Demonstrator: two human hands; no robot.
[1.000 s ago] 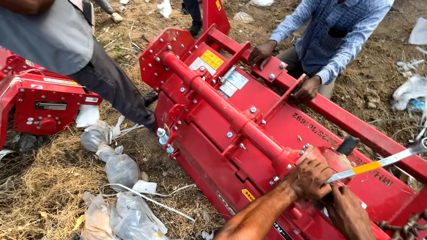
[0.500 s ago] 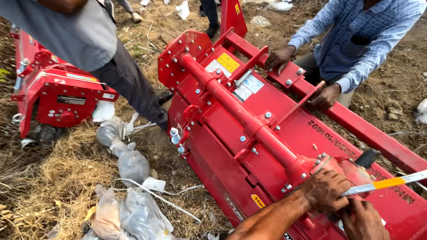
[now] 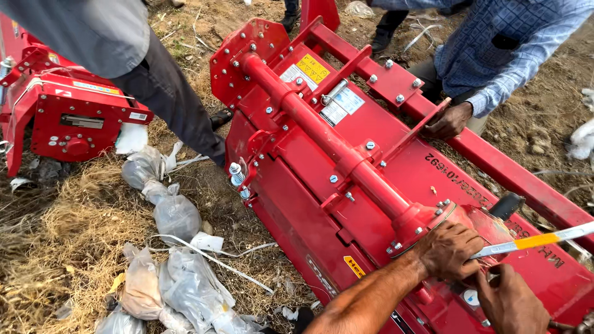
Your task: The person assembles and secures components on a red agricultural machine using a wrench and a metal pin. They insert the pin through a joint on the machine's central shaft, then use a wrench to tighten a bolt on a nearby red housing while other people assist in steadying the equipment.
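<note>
Crumpled clear plastic bags [image 3: 176,213] lie on dry straw, contents unclear. Left hand [image 3: 448,250] fisted around a flat metal tool [image 3: 535,242]; right hand [image 3: 510,303] half-curled on the glossy red machine [image 3: 322,179], grip unclear.

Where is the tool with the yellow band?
The tool with the yellow band lies at lower right, across the red machine, its tip under the left hand.

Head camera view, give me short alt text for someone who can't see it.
Two bare hands, left hand and right hand, work on a long red farm machine lying on dry ground, the left gripping a flat metal tool with a yellow band. A co-worker's hand rests on its frame.
</note>
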